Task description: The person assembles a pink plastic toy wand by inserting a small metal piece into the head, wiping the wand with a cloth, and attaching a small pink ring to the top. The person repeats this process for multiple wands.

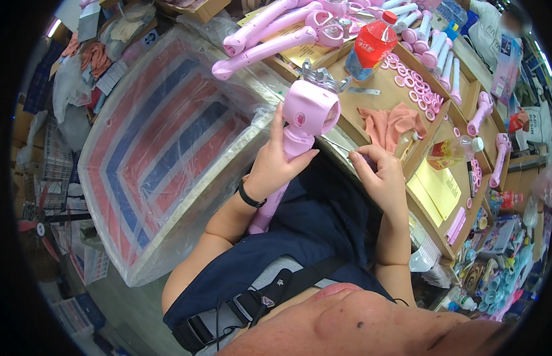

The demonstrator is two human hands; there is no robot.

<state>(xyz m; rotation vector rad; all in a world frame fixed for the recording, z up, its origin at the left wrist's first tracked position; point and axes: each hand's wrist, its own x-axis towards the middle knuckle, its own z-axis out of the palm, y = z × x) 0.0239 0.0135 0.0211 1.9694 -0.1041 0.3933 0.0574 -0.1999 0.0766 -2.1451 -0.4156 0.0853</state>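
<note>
A pink toy wand with a silver crown on its head stands tilted in front of me. My left hand is wrapped round its neck, thumb and index finger stretched along it, and the long handle runs down past my wrist to my lap. To the right, my right hand is closed in a pinch. A thin metal shaft sticks out of its fingertips toward the wand, apart from it; the fingers hide most of the tool, so its kind is unclear.
Several finished-looking pink wands lie at the far table edge. A red-capped bottle, pink rings, a pink cloth, yellow paper and a second bottle are on the cardboard-lined table. A plastic-lined bin stands left.
</note>
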